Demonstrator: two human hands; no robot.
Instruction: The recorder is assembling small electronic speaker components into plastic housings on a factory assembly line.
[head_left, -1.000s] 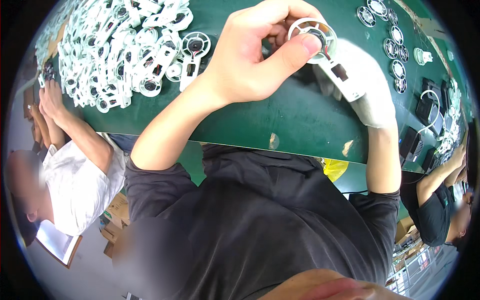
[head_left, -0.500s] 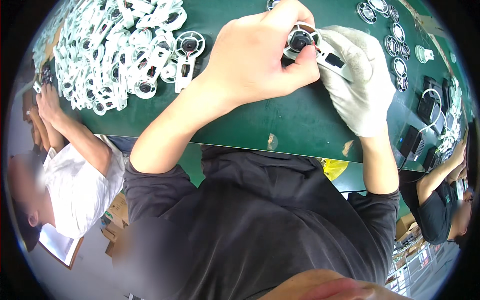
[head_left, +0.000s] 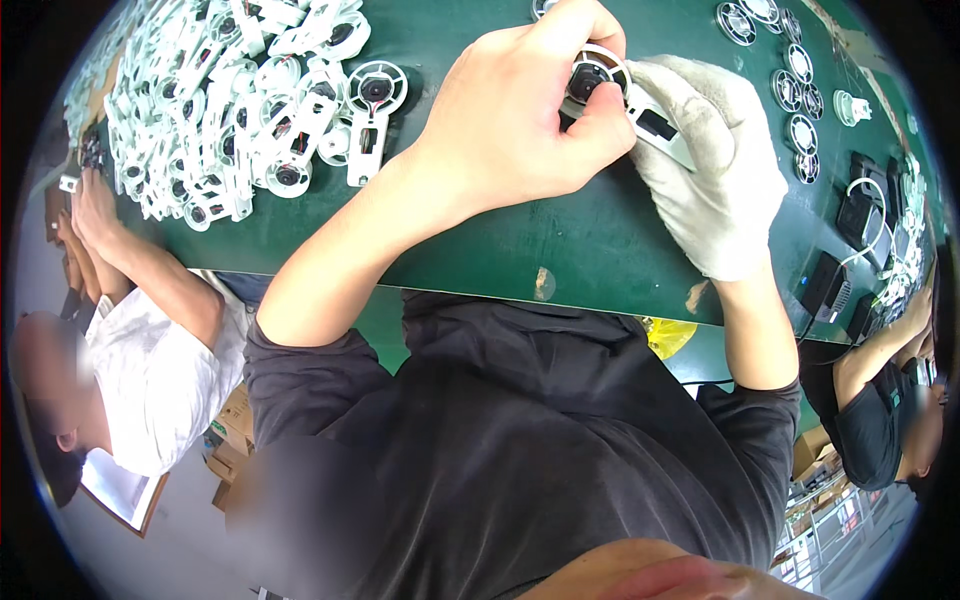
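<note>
Both my hands meet over the green table (head_left: 560,240), bare left hand (head_left: 520,130) and gloved right hand (head_left: 715,170) clamped on one white fan frame (head_left: 625,95), while beyond, many frames (head_left: 230,110) in the pile look unprocessed, few finished ones (head_left: 790,70) set aside.

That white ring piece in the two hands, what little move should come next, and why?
Probably press the dark round middle down into the white ring piece. The left hand has fingertips pinched on that middle, the gloved right hand grips the piece's handle end, and both hold it just above the green table.
</note>
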